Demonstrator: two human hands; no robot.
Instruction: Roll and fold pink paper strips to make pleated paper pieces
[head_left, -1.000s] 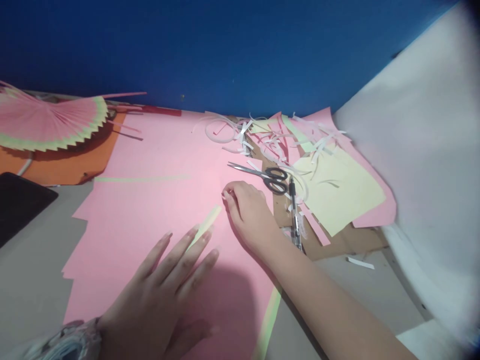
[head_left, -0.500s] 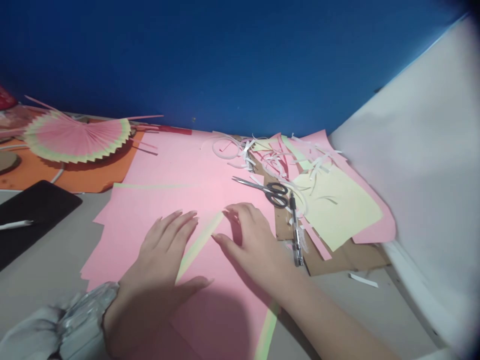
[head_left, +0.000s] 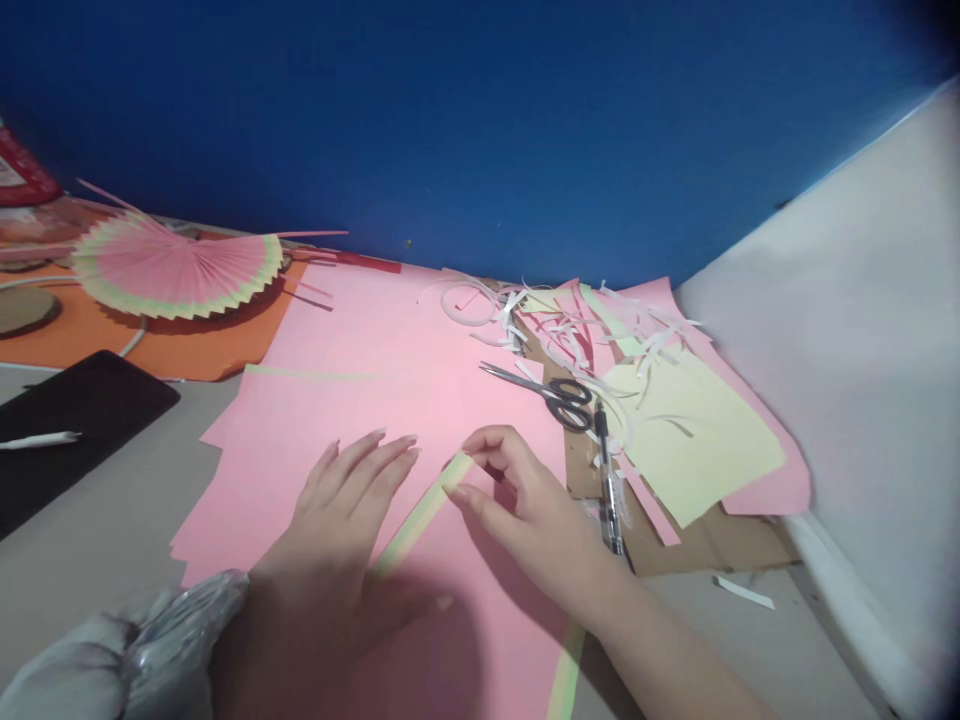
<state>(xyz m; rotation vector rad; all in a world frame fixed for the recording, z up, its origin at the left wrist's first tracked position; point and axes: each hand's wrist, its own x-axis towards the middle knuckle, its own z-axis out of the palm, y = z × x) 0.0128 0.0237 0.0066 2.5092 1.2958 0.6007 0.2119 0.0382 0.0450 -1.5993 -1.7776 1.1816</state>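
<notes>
Large pink paper sheets [head_left: 300, 430] lie layered in front of me. On top is a pink sheet [head_left: 465, 620] with a yellow-green band along its edges, set at a slant. My right hand [head_left: 532, 520] pinches the upper corner of this sheet, which is lifted slightly, between thumb and fingers. My left hand [head_left: 345, 540] lies flat on the pink paper left of the banded edge, fingers spread and thumb stretched across toward the sheet. Just beyond my right hand are scissors [head_left: 551, 392] with black handles and a clear pen [head_left: 609, 480] with a black cap.
A pleated pink paper fan [head_left: 180, 270] with a yellow-green rim rests on orange paper [head_left: 240, 345] at the left. Near it is a black tablet-like slab [head_left: 90, 420]. Paper strips and a pale yellow sheet [head_left: 697, 430] cover cardboard [head_left: 705, 540] at the right. A blue wall [head_left: 450, 130] stands behind.
My right hand has closed in a pinch on the banded sheet's corner, lifting it a little. My left hand stays flat. The view has shifted slightly, moving the scene rightward.
</notes>
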